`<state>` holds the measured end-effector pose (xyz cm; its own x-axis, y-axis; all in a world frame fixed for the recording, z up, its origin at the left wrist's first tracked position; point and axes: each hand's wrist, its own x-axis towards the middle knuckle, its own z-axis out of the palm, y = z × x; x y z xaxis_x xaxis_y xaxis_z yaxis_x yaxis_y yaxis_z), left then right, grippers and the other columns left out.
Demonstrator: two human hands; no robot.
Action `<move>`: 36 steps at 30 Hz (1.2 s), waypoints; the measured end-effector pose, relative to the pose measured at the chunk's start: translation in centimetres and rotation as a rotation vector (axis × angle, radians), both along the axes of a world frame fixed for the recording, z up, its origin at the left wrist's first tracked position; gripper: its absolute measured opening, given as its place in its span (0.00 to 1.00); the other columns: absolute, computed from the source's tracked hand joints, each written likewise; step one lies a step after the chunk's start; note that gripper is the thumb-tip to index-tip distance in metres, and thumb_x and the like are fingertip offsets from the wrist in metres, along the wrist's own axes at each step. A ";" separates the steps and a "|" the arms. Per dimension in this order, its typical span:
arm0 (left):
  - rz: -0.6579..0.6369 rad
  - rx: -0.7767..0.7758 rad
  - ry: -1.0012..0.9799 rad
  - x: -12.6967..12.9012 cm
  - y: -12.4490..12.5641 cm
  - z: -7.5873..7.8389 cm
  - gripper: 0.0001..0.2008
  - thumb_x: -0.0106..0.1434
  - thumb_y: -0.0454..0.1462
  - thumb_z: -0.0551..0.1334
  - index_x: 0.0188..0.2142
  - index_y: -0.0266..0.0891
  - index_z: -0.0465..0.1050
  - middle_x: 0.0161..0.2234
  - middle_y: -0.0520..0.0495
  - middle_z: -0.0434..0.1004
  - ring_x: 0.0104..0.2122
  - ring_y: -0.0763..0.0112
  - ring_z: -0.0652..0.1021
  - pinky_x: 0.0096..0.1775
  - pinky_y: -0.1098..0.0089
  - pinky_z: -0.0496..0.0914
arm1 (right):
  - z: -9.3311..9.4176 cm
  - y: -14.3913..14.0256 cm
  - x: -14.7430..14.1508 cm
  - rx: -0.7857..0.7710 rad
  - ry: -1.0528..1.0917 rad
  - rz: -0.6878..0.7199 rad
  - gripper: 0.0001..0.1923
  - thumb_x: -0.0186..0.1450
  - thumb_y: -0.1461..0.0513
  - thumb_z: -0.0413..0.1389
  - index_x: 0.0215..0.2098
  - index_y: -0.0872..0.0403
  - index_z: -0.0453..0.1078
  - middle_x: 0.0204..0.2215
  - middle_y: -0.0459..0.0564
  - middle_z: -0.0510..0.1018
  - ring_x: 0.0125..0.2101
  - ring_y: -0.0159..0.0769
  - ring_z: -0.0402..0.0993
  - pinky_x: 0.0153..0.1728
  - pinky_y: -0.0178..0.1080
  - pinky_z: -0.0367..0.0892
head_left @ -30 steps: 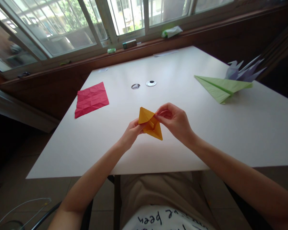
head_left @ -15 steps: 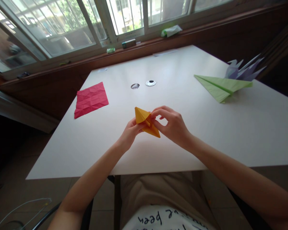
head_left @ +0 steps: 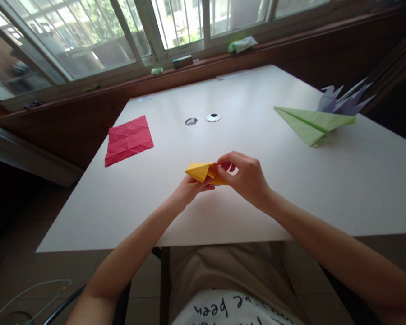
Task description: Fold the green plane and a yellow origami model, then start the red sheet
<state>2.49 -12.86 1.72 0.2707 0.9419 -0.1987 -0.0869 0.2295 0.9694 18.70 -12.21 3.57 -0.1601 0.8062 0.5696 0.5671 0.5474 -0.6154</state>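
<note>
Two hands: left hand (head_left: 189,188) and right hand (head_left: 245,178), each grip pinched shut on one orange paper fold (head_left: 203,171).
Tabletop (head_left: 223,212): one red sheet (head_left: 128,140), one green plane (head_left: 313,123), one purple crane (head_left: 341,101).

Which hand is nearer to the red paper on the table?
Left. The left hand holds the yellow paper on the side toward the red paper, below and right of it. The right hand is farther right.

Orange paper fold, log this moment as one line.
orange paper fold: held above white table | left hand: gripping | right hand: pinching | red creased sheet: flat, untouched
</note>
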 end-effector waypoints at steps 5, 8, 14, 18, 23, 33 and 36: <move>-0.016 -0.025 0.011 0.1 0.1 0.0 0.15 0.52 0.40 0.66 0.39 0.37 0.73 0.38 0.44 0.78 0.35 0.63 0.79 0.39 0.64 0.73 | 0.2 0.1 0.0 -0.026 -0.026 -0.004 0.06 0.59 0.66 0.54 0.28 0.57 0.74 0.23 0.46 0.76 0.23 0.29 0.70 0.27 0.32 0.64; -0.036 -0.027 0.026 0.1 0.1 0.3 0.12 0.54 0.38 0.64 0.39 0.36 0.73 0.36 0.43 0.79 0.31 0.65 0.80 0.37 0.66 0.74 | 0.2 0.1 0.1 -0.018 -0.025 -0.009 0.07 0.58 0.66 0.54 0.27 0.57 0.75 0.22 0.46 0.77 0.22 0.29 0.70 0.27 0.32 0.64; -0.045 -0.020 0.066 0.2 -0.1 0.6 0.13 0.56 0.37 0.62 0.42 0.36 0.72 0.36 0.43 0.79 0.29 0.66 0.80 0.36 0.66 0.74 | 0.1 -0.1 0.1 -0.011 -0.028 -0.007 0.07 0.58 0.66 0.55 0.27 0.57 0.75 0.22 0.46 0.77 0.22 0.29 0.71 0.26 0.32 0.65; -0.055 -0.002 0.101 0.1 -0.1 0.7 0.15 0.56 0.37 0.63 0.44 0.38 0.72 0.41 0.42 0.78 0.30 0.66 0.80 0.36 0.67 0.74 | 0.2 0.0 0.0 -0.009 -0.019 -0.001 0.07 0.58 0.66 0.55 0.27 0.57 0.75 0.22 0.46 0.77 0.22 0.29 0.71 0.26 0.32 0.65; -0.049 -0.025 0.073 -0.1 0.1 0.3 0.14 0.55 0.37 0.64 0.41 0.37 0.72 0.35 0.45 0.78 0.28 0.69 0.79 0.34 0.69 0.73 | 0.2 0.0 0.0 -0.029 -0.015 0.012 0.07 0.59 0.66 0.54 0.28 0.56 0.75 0.23 0.46 0.77 0.23 0.29 0.71 0.26 0.32 0.65; 0.016 -0.007 -0.037 -0.1 0.1 0.5 0.13 0.56 0.42 0.61 0.38 0.37 0.72 0.37 0.45 0.76 0.35 0.69 0.76 0.36 0.71 0.70 | -0.2 0.2 -0.1 -0.028 0.101 0.041 0.03 0.57 0.67 0.56 0.31 0.55 0.67 0.27 0.45 0.76 0.25 0.29 0.74 0.25 0.31 0.69; 0.041 0.019 -0.031 0.1 0.0 0.6 0.14 0.57 0.42 0.60 0.41 0.38 0.71 0.38 0.45 0.75 0.37 0.67 0.76 0.36 0.71 0.70 | -0.4 0.3 -0.1 -0.013 0.089 0.079 0.02 0.58 0.65 0.56 0.29 0.55 0.65 0.31 0.47 0.75 0.27 0.30 0.73 0.24 0.31 0.68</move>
